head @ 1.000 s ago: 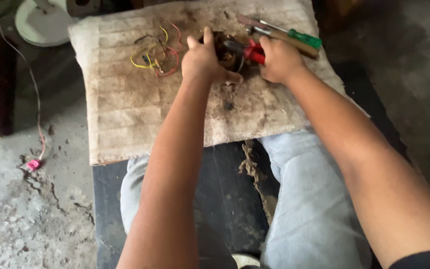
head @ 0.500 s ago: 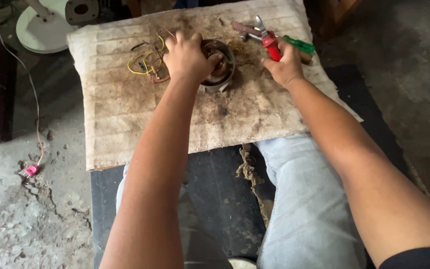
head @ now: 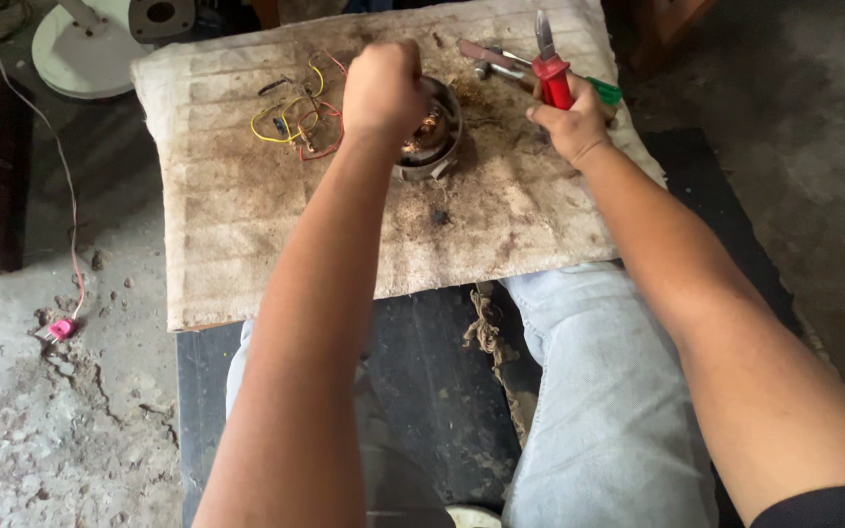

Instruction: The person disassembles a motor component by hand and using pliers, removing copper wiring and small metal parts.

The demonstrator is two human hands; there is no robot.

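Observation:
My left hand point(head: 385, 90) is closed in a fist over a round metal motor part point(head: 429, 137) with copper windings, which rests on a dirty cloth pad point(head: 276, 244). My right hand point(head: 571, 122) grips red-handled pliers point(head: 550, 66), jaws pointing away from me, lifted to the right of the motor part. A tangle of yellow and red wires point(head: 295, 122) lies on the pad just left of my left hand.
A green-handled screwdriver point(head: 603, 93) and another metal tool point(head: 486, 59) lie at the pad's far right. A white fan base point(head: 90, 44) stands at the far left. A thin cord with a pink plug point(head: 61, 328) runs over the cracked concrete floor. My knees are under the pad.
My right hand has raised the pliers so their jaws point up and away. My left hand has closed into a fist on the motor part. The view has shifted closer.

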